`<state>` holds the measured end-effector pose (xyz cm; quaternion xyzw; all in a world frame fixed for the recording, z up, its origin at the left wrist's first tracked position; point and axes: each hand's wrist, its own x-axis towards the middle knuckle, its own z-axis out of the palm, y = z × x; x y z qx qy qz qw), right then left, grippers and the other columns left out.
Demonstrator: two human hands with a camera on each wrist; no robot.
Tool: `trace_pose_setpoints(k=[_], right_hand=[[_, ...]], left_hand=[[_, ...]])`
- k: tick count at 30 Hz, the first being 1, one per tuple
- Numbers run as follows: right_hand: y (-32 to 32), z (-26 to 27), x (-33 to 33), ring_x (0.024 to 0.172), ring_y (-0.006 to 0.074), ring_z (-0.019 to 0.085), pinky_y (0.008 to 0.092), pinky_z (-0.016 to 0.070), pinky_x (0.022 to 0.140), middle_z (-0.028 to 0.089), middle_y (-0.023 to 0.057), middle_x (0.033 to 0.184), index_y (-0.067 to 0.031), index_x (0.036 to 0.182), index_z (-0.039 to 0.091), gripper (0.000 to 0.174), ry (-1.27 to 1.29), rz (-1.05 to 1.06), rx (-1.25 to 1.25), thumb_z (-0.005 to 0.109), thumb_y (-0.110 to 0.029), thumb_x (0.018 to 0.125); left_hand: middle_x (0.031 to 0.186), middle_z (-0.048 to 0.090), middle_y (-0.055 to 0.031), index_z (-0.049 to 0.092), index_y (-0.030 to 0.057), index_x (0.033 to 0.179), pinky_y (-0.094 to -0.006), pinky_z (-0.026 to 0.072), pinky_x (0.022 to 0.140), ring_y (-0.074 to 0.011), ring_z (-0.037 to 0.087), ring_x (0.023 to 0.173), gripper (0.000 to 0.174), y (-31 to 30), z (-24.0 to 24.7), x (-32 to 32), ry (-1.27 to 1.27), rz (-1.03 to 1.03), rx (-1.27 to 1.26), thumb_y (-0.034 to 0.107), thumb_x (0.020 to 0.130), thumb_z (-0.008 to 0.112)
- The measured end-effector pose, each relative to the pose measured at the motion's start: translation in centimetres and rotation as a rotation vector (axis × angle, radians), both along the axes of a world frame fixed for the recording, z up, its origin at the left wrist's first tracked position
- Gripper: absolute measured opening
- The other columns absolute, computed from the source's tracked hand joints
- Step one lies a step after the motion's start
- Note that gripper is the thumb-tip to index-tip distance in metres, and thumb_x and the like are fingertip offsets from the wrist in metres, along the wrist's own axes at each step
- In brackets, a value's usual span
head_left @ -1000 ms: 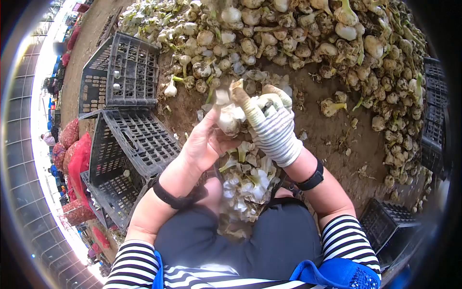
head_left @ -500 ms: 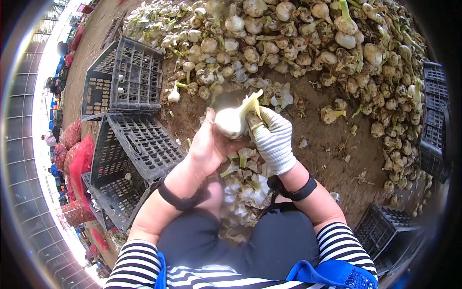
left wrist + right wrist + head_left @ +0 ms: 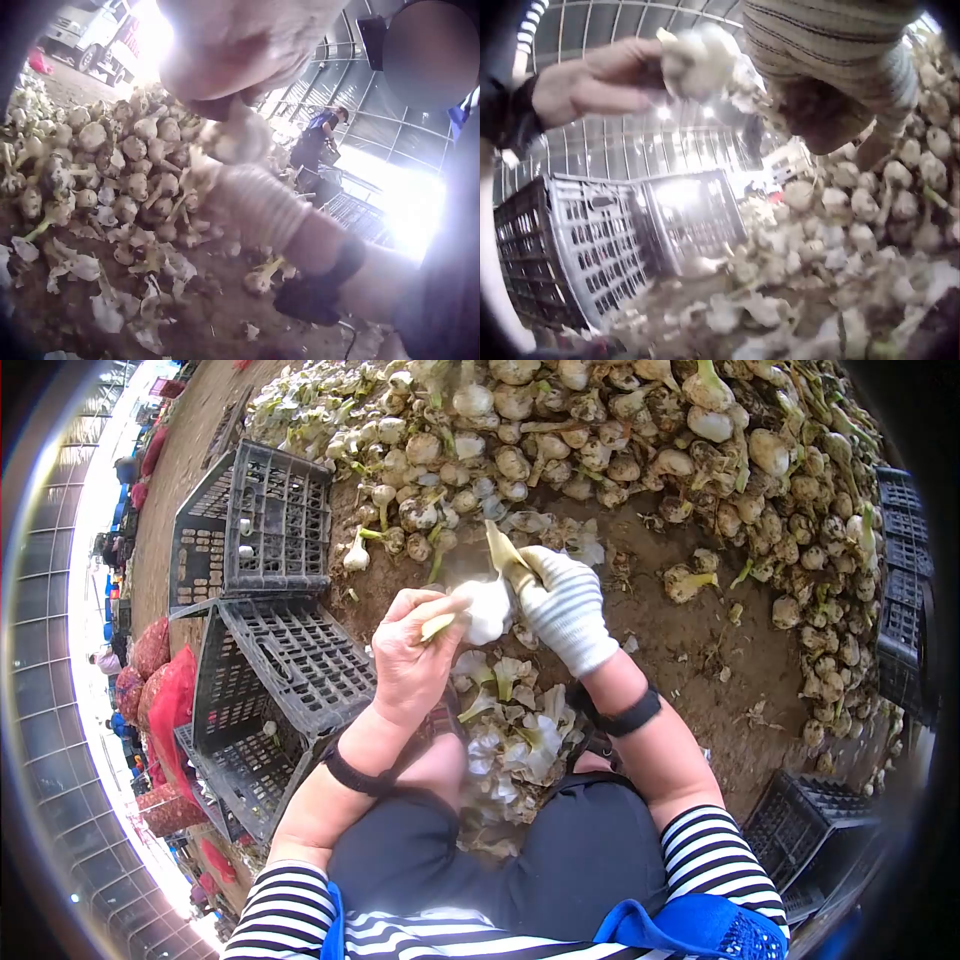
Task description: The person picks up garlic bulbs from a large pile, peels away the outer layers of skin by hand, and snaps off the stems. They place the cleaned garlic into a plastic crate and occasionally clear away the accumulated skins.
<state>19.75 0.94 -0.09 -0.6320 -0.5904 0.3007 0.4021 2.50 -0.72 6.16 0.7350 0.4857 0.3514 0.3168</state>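
Observation:
My bare left hand point(image 3: 412, 660) grips a white garlic bulb point(image 3: 487, 612). Its cut-looking pale stem point(image 3: 437, 626) pokes out between the fingers toward the left. On the bulb's other side is my right hand point(image 3: 568, 610), in a grey-striped knit glove, pinching a yellowish strip of garlic skin point(image 3: 505, 550) that sticks up beside the bulb. In the right wrist view, ragged skin point(image 3: 746, 86) spans from the bulb to the glove. Below the hands, a heap of peeled-off white skins point(image 3: 525, 745) lies between the legs.
A large pile of garlic bulbs point(image 3: 620, 445) spreads across the front and right. Black plastic crates point(image 3: 300, 655) stand at left, with another crate point(image 3: 805, 825) at lower right. Red mesh sacks point(image 3: 172, 700) lie farther left. A person point(image 3: 319, 142) stands in the background.
The bulb has been turned so its stem, earlier up and right beside the glove, points left through the left fingers. The gloved hand now pulls at skin on the bulb's right side.

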Motion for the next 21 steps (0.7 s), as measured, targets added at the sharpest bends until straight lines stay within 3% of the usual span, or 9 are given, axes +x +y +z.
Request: trace_pose_setpoints(k=[5, 7, 8, 10, 11, 15, 17, 19, 21], right_hand=[[1.5, -4.7, 1.6, 0.076, 0.0344, 0.062, 0.0443, 0.0461, 0.077, 0.065, 0.0163, 0.086, -0.0110, 0.097, 0.063, 0.023, -0.448, 0.160, -0.382, 0.054, -0.026, 0.082], [-0.3, -5.4, 1.8, 0.086, 0.0255, 0.063, 0.0383, 0.0438, 0.088, 0.066, 0.0127, 0.086, -0.0113, 0.107, 0.060, 0.031, -0.759, -0.199, 0.261, 0.054, -0.028, 0.082], [-0.5, -4.6, 1.7, 0.086, 0.0255, 0.063, 0.0383, 0.0438, 0.088, 0.066, 0.0127, 0.086, -0.0113, 0.107, 0.060, 0.031, -0.757, -0.197, 0.263, 0.054, -0.028, 0.082], [-1.0, -1.5, 2.0, 0.090, 0.0231, 0.061, 0.0366, 0.0454, 0.086, 0.064, 0.0114, 0.094, -0.0088, 0.110, 0.057, 0.035, -0.027, -0.069, 0.249, 0.058, -0.022, 0.078], [-1.2, 2.5, 2.5, 0.088, 0.0221, 0.061, 0.0327, 0.0469, 0.082, 0.063, 0.0115, 0.098, -0.0059, 0.109, 0.058, 0.034, 0.491, 0.195, -0.239, 0.059, -0.023, 0.080], [-2.9, 4.6, 1.0, 0.080, 0.0169, 0.060, 0.0301, 0.0475, 0.077, 0.065, 0.0085, 0.091, -0.0005, 0.099, 0.060, 0.034, 0.883, 0.427, -0.460, 0.056, -0.032, 0.086], [-2.7, 5.1, 2.0, 0.082, 0.0104, 0.056, 0.0262, 0.0478, 0.072, 0.063, 0.0062, 0.097, -0.0012, 0.101, 0.057, 0.023, 1.314, 0.334, -0.099, 0.059, -0.018, 0.085], [-1.9, 4.6, 1.4, 0.081, 0.0105, 0.055, 0.0247, 0.0465, 0.073, 0.062, 0.0059, 0.100, -0.0010, 0.111, 0.051, 0.032, 1.212, 0.077, 0.023, 0.060, -0.006, 0.081], [-1.3, 3.9, 0.8, 0.099, 0.0163, 0.053, 0.0276, 0.0442, 0.083, 0.056, 0.0105, 0.109, -0.0046, 0.119, 0.047, 0.046, 0.632, 0.114, 0.194, 0.063, -0.005, 0.076]], left_hand=[[0.096, 0.062, -0.0089, 0.067, 0.0046, 0.094, -0.0260, 0.0482, 0.075, -0.0163, 0.058, 0.085, 0.014, 0.4, 1.5, -0.5, -0.066, -0.069, 0.027, 0.004, 0.080, 0.066], [0.099, 0.063, -0.0079, 0.064, 0.0035, 0.098, -0.0249, 0.0485, 0.074, -0.0142, 0.059, 0.085, 0.013, 0.4, 0.2, -1.0, -0.696, 0.179, -0.469, 0.010, 0.087, 0.061], [0.109, 0.060, -0.0120, 0.053, -0.0008, 0.115, -0.0330, 0.0522, 0.083, -0.0201, 0.060, 0.099, 0.030, 1.0, -0.4, -2.0, -0.817, 0.207, -0.665, 0.020, 0.093, 0.051], [0.111, 0.060, -0.0100, 0.053, 0.0002, 0.115, -0.0312, 0.0531, 0.084, -0.0188, 0.060, 0.101, 0.031, 1.1, -1.2, -2.5, -1.052, 0.280, -0.793, 0.021, 0.093, 0.051], [0.111, 0.061, -0.0092, 0.054, 0.0008, 0.115, -0.0297, 0.0537, 0.083, -0.0182, 0.060, 0.100, 0.031, 1.0, -1.4, -2.1, -1.120, 0.329, -0.809, 0.022, 0.093, 0.051], [0.108, 0.062, -0.0078, 0.055, 0.0021, 0.114, -0.0269, 0.0540, 0.078, -0.0162, 0.061, 0.097, 0.030, 1.2, -1.3, -1.5, -1.058, 0.228, -0.857, 0.023, 0.092, 0.053], [0.104, 0.063, -0.0059, 0.056, 0.0039, 0.112, -0.0242, 0.0530, 0.072, -0.0138, 0.061, 0.093, 0.030, 1.3, -1.5, -2.4, -0.998, 0.309, -0.879, 0.025, 0.091, 0.055], [0.100, 0.064, -0.0036, 0.058, 0.0055, 0.109, -0.0228, 0.0515, 0.068, -0.0125, 0.061, 0.089, 0.029, 1.3, -0.9, -2.3, -0.963, 0.353, -0.862, 0.027, 0.090, 0.057], [0.098, 0.064, -0.0021, 0.058, 0.0070, 0.108, -0.0232, 0.0514, 0.067, -0.0120, 0.061, 0.088, 0.028, 1.1, -0.3, -1.5, -0.903, 0.424, -0.902, 0.027, 0.089, 0.058]])
